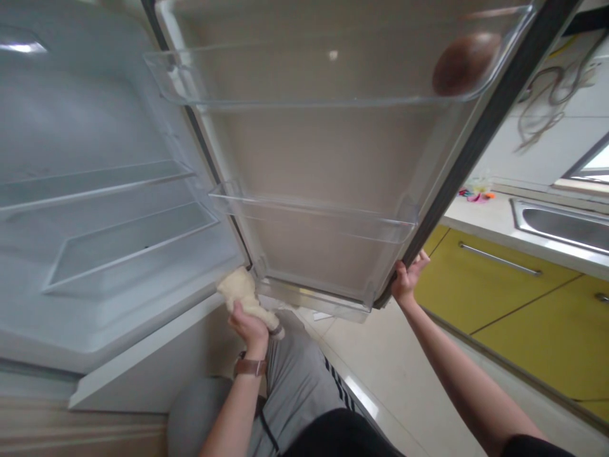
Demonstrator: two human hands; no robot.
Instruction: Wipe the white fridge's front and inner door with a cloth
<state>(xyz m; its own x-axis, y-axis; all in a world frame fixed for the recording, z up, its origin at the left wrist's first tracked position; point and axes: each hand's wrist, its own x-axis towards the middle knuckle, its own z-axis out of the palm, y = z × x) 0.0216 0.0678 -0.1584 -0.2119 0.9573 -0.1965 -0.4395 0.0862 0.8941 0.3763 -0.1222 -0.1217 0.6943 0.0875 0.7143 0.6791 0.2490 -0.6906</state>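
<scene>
An open fridge fills the view, with its bare interior shelves at the left. My left hand is closed round a pale yellow cloth, pressed against the bottom corner where the fridge body meets the door. My right hand grips the lower outer edge of the open fridge door, fingers wrapped round it. The door carries two clear shelf bins. A brown round object lies in the upper bin at its right end.
Yellow cabinet fronts with a metal handle run along the right under a white counter. A steel sink is set in it. Small colourful items lie on the counter. My grey trouser legs show below, over pale floor tiles.
</scene>
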